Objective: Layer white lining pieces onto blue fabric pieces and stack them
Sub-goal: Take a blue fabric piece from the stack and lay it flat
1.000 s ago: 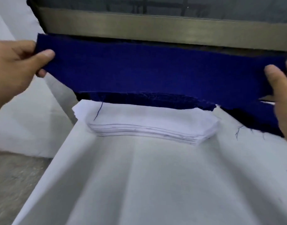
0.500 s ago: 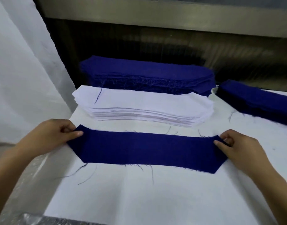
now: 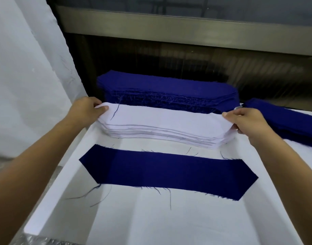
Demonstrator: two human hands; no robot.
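At the centre of the white surface (image 3: 151, 225), your single blue fabric piece (image 3: 167, 175) lies flat with its pointed ends toward three and nine o'clock. It sits apart from everything else, so a lining can drop squarely onto it. Just beyond it, at twelve o'clock, sits the stack of white lining pieces (image 3: 160, 137), near but not touching. Behind that stands the tall stack of blue pieces (image 3: 165, 91), and a second blue stack (image 3: 286, 124) lies off at two o'clock. Both supplies sit parallel to the laid piece, which I judge saves you turning anything. Your left hand (image 3: 86, 112) pinches the nine o'clock end of the top lining piece (image 3: 165, 117). Its fingers (image 3: 102, 109) are closed on the cloth, thumb on top and the rest curled behind. Your right hand (image 3: 247, 121) grips the three o'clock end the same way, thumb pressed on the upper face. Holding both ends should keep the limp piece stretched and aligned. I cannot tell whether you have caught one layer or several. A loose dark thread (image 3: 115, 111) lies on the lining near your left thumb.
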